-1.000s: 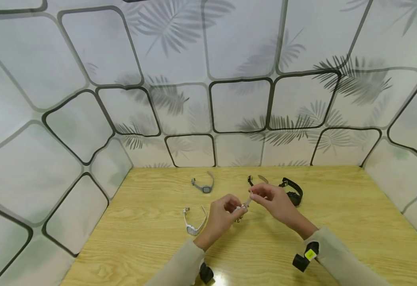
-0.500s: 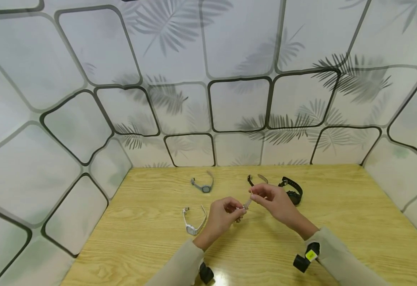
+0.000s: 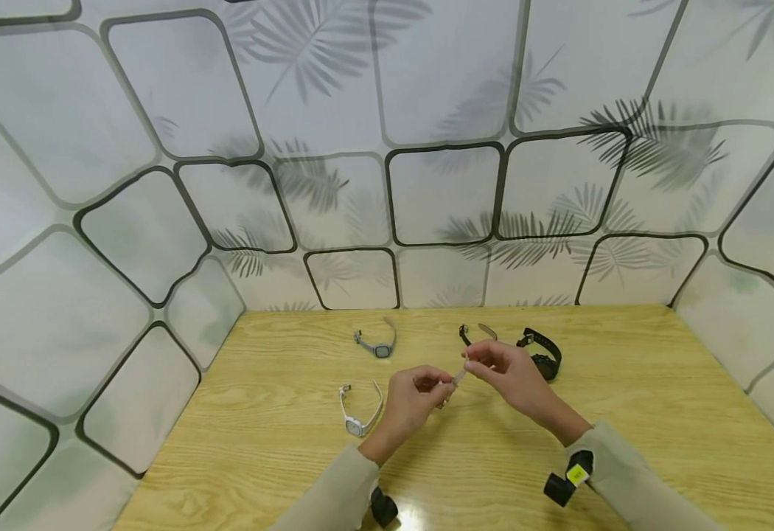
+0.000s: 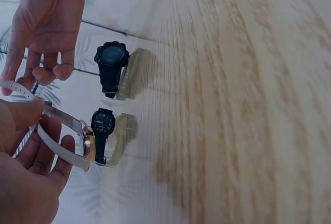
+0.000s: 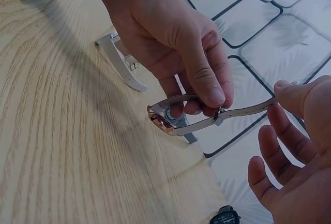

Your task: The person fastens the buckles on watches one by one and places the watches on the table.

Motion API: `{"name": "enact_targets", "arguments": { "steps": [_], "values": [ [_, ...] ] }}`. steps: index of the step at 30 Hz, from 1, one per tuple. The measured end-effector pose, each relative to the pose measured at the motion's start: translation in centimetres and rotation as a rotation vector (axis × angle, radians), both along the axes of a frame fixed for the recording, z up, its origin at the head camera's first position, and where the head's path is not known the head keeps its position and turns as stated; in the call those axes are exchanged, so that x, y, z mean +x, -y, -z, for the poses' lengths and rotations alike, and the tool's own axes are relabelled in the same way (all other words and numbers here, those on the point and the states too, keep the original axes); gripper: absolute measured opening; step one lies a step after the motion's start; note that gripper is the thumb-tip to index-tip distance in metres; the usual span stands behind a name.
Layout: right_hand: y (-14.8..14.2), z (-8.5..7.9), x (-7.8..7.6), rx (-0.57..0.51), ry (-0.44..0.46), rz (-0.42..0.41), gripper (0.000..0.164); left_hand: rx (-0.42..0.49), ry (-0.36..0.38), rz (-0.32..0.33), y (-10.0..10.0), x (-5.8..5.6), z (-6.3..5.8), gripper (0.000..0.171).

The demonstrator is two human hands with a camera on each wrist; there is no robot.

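Raised over the table is a wristwatch (image 5: 161,123) with a pale strap and a rose-gold case, its strap looped through the buckle (image 5: 219,114). My left hand (image 3: 410,400) pinches the strap near the buckle between thumb and fingers. The free strap end is pinched by my right hand (image 3: 511,375), its thumb and index finger together and the other fingers loose, as the right wrist view tells. In the left wrist view the case (image 4: 89,147) hangs below the left fingers, its dial turned mostly away. The left fingers partly hide the strap in the head view.
On the wooden table (image 3: 261,457) lie a white watch (image 3: 355,426) left of my left hand and a grey watch (image 3: 382,350) farther back. A black watch (image 3: 546,366) and a small dark-strapped watch (image 4: 103,123) lie beyond my right hand. Patterned fabric (image 3: 443,195) walls the back and sides.
My left thumb and fingers have shifted slightly on the strap, and less of the watch shows in the head view. My right hand keeps its hold on the strap end, nearly still.
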State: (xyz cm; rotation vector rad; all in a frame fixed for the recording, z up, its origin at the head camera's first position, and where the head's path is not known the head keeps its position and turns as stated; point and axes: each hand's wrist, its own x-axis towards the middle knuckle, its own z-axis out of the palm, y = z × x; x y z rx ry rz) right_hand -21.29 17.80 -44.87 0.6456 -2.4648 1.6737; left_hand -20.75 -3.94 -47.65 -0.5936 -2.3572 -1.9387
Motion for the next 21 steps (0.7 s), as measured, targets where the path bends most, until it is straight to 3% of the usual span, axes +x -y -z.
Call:
{"name": "enact_targets", "arguments": {
  "steps": [8, 15, 21],
  "values": [
    [-0.04, -0.11, 0.1, -0.012, 0.01, 0.001, 0.023, 0.095, -0.031, 0.013, -0.14, 0.26, -0.06, 0.006],
    [0.02, -0.2, 0.11, -0.02, 0.014, 0.004, 0.021, 0.069, -0.065, -0.015, -0.45, 0.16, -0.11, 0.007],
    [-0.06, -0.21, 0.02, -0.025, 0.001, 0.01, 0.02, 0.085, -0.079, -0.002, -0.52, 0.17, -0.21, 0.008]
  ]
}}
